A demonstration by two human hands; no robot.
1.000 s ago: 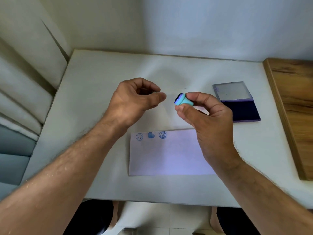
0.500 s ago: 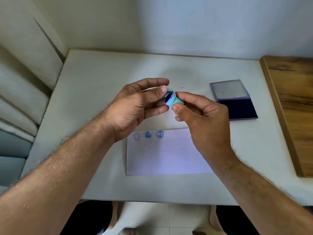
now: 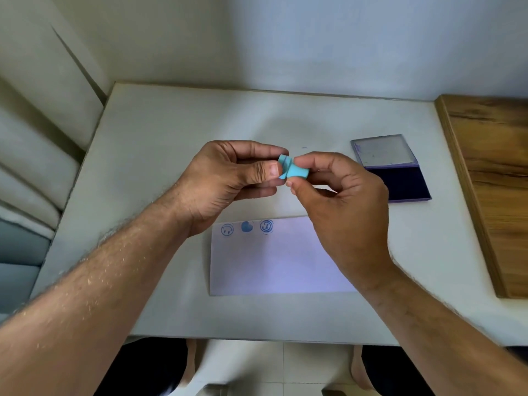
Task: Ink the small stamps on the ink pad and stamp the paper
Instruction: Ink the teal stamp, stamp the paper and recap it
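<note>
White table (image 3: pixel 171 138) under them, both hands pinch one small blue stamp (image 3: pixel 294 170) in midair: left hand (image 3: pixel 228 181) on its cap end, right hand (image 3: pixel 343 195) on the body. Pulled carelessly, inky fingers could smudge the paper (image 3: pixel 285 261) beneath; ink pad (image 3: pixel 400 178) lies open nearby.

matt paper sheet (image 3: pixel 274 267), glossy plastic stamp (image 3: pixel 294 170) (turquoise), wood-grain board (image 3: pixel 497 178), smooth tbl (image 3: pixel 177 132)

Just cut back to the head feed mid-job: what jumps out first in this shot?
The small turquoise stamp draws the eye first, pinched between the left hand and the right hand above the middle of the white table. Below it lies the paper with three blue prints along its top-left edge. To the right sits the open ink pad, dark, its lid folded back.
</note>
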